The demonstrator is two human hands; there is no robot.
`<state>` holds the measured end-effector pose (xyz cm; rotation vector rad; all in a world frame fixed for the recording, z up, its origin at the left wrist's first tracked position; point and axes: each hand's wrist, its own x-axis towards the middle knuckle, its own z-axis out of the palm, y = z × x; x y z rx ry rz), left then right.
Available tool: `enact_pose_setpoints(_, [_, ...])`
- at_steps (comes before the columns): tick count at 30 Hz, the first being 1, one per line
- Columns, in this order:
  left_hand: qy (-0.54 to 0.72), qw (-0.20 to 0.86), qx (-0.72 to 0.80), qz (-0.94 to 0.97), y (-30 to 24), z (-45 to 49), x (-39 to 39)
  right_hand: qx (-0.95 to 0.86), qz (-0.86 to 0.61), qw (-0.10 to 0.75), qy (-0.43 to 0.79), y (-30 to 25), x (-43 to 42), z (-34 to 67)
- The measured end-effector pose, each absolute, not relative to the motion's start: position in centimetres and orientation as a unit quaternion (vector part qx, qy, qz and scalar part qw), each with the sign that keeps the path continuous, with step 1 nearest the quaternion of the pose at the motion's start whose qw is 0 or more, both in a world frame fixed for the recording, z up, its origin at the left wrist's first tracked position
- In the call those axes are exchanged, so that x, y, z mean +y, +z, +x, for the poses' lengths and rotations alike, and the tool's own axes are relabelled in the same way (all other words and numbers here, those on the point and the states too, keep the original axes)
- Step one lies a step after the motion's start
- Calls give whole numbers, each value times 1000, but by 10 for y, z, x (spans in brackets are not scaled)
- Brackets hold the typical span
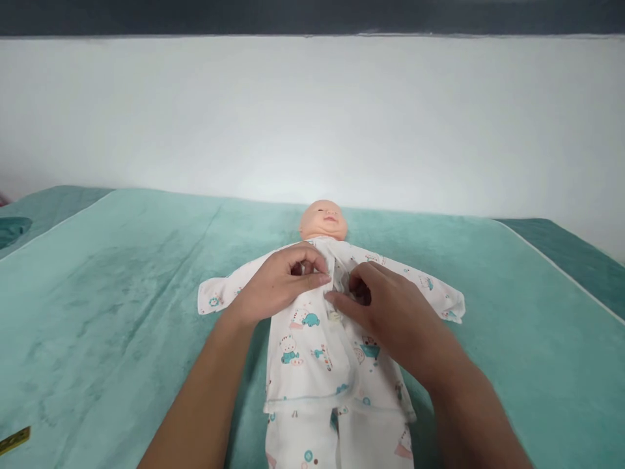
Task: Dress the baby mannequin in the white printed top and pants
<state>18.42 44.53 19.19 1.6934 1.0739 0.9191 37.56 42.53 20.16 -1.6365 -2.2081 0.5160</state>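
Note:
A baby doll [323,221] lies on its back, its bald head pointing away from me. It wears a white long-sleeved baby shirt [307,371] printed with small animals and teal figures. Below the hem, white printed pants [303,440] show. My left hand [288,277] is closed, thumb and forefinger pinching the shirt's front edge near the chest. Right beside it, my right hand [378,296] is closed on the other side of the front opening, thumb towards the middle. What lies between its fingertips is partly hidden. A small pale fastener [334,316] shows just below my right thumb.
A teal plush cover [131,293] spreads under the doll, with darker teal strips [576,260] at the sides. Behind stands a white wall [312,117]. A yellow marked strip [14,440] lies at the near left edge. The shirt's sleeves stretch out to both sides.

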Motion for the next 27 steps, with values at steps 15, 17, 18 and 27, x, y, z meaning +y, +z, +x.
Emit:
enact_pose_setpoints(15, [409, 480, 450, 632, 187, 195, 444, -665, -481, 343, 457, 197, 438, 382])
enact_pose_setpoints(17, [412, 486, 446, 628, 187, 196, 444, -645, -467, 350, 493, 192, 441, 382])
enact_pose_setpoints(18, [413, 488, 443, 628, 187, 196, 444, -637, -460, 349, 511, 191, 442, 383])
enact_pose_setpoints(27, [418, 474, 445, 635, 188, 200, 443, -608, -422, 358, 569, 188, 449, 391])
